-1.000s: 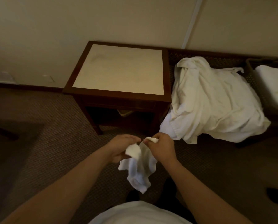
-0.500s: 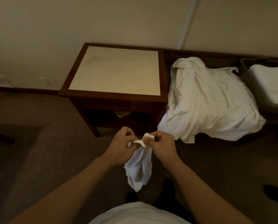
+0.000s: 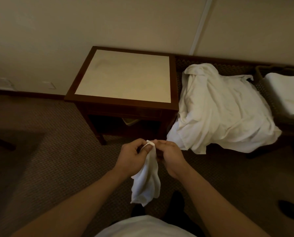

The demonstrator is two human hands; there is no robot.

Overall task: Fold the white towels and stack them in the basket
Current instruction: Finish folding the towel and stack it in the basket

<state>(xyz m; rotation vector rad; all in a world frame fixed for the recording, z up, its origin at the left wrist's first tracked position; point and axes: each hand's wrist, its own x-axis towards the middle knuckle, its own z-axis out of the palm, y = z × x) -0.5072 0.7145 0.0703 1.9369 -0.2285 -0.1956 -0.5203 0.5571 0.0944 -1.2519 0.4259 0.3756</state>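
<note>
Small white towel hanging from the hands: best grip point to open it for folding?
Take the small white towel at its top edge, where the left hand pinches one corner. The right hand should slide sideways along that hem; the rest hangs limp and bunched below.

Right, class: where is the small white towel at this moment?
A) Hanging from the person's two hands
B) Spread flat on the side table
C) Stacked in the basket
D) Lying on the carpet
A: the small white towel hangs in the air, its top edge pinched by the left hand and met by the right hand, in front of the side table.
</note>
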